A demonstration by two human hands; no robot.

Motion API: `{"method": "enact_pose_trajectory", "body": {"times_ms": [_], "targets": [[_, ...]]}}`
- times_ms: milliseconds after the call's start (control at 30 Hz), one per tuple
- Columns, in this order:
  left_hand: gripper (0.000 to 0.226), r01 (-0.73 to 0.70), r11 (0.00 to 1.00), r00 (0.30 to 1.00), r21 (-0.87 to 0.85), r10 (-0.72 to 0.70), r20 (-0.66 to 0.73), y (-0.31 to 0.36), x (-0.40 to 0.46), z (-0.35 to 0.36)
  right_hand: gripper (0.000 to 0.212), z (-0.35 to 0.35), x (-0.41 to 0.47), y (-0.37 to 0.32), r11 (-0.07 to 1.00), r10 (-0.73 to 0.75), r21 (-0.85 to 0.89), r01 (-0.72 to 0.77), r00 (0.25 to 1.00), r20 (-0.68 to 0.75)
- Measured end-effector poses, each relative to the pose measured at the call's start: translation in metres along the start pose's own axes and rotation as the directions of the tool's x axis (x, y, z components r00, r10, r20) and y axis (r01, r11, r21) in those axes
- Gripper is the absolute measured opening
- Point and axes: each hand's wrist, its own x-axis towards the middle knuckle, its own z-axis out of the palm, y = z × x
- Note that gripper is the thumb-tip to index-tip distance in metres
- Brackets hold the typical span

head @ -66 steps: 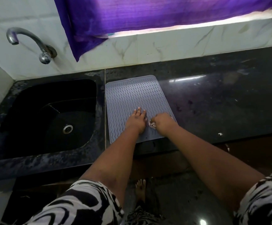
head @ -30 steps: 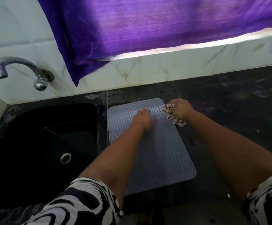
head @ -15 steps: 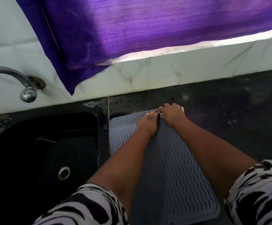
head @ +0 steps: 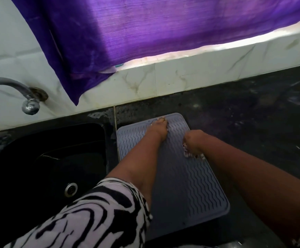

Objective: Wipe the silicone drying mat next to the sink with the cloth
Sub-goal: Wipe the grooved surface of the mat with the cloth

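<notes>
So we've got both arms stretched out over the mat. Our left hand is flat with its fingers spread a little and pressed down at the far edge of the mat, holding nothing. Our right hand is curled into a fist, fingers closed around the cloth, knuckles pointing away from us. The silicone drying mat is grey-blue with wavy ridges and lies flat on the dark table, just right of the black sink. The cloth is white with a dark pattern, bunched up, poking out under the fist and touching the mat's right half.
</notes>
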Motion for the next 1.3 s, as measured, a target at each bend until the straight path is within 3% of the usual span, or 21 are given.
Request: {"method": "enact_pose_trajectory", "body": {"times_ms": [100, 233, 367, 467, 533, 833, 900, 967, 1033, 1167, 1233, 1300], "targets": [[0.059, -0.045, 0.995, 0.998, -0.084, 0.042, -0.039, 0.005, -0.020, 0.010, 0.040, -0.022, -0.004, -0.003, 0.999, -0.046, 0.018, 0.046, 0.999, -0.007], [0.054, -0.039, 0.998, 0.979, -0.053, 0.027, -0.201, 0.014, -0.049, 0.035, 0.030, -0.059, 0.014, -0.001, 0.986, -0.032, 0.151, 0.066, 0.976, -0.214], [0.062, 0.005, 1.000, 0.994, 0.023, -0.002, -0.112, 0.014, -0.056, 0.044, 0.037, -0.036, 0.019, -0.011, 0.979, -0.003, 0.200, 0.025, 0.994, -0.112], [0.064, 0.016, 1.000, 0.995, 0.011, -0.014, -0.099, 0.012, -0.053, 0.046, 0.030, -0.008, 0.016, -0.003, 0.983, 0.000, 0.177, 0.046, 0.968, -0.249], [0.065, 0.025, 0.999, 0.996, 0.029, -0.023, -0.084, 0.013, -0.053, 0.047, 0.027, -0.004, 0.010, 0.003, 0.979, 0.021, 0.200, 0.034, 0.963, -0.269], [0.064, 0.095, 0.993, 0.995, 0.068, -0.093, -0.023, 0.022, -0.058, 0.045, 0.038, 0.025, -0.038, 0.005, 0.999, -0.018, 0.044, 0.016, 0.999, 0.029], [0.063, 0.124, 0.992, 0.992, 0.013, -0.125, 0.001, 0.030, -0.064, 0.040, 0.036, 0.029, -0.051, 0.006, 0.998, -0.043, 0.047, 0.038, 0.992, 0.116], [0.062, 0.171, 0.970, 0.985, -0.175, -0.168, 0.033, 0.043, -0.074, 0.041, 0.038, 0.023, -0.060, 0.008, 0.996, -0.065, 0.072, 0.055, 0.985, 0.157], [0.064, 0.148, 0.938, 0.989, -0.313, -0.148, 0.022, 0.056, -0.087, 0.050, 0.035, 0.012, -0.060, 0.013, 0.989, -0.083, 0.129, 0.071, 0.992, 0.090], [0.064, 0.122, 0.940, 0.990, -0.319, -0.137, -0.024, 0.062, -0.113, 0.070, 0.027, 0.001, -0.055, 0.021, 0.958, -0.032, 0.273, 0.091, 0.977, -0.211], [0.059, 0.152, 0.914, 0.984, -0.375, -0.174, -0.025, 0.060, -0.122, 0.077, 0.029, 0.016, -0.060, 0.017, 0.963, -0.018, 0.262, 0.060, 0.987, -0.161], [0.058, 0.135, 0.946, 0.988, -0.293, -0.152, -0.036, 0.056, -0.126, 0.083, 0.039, 0.034, -0.063, 0.013, 0.985, -0.008, 0.170, 0.029, 0.992, -0.125]]}}
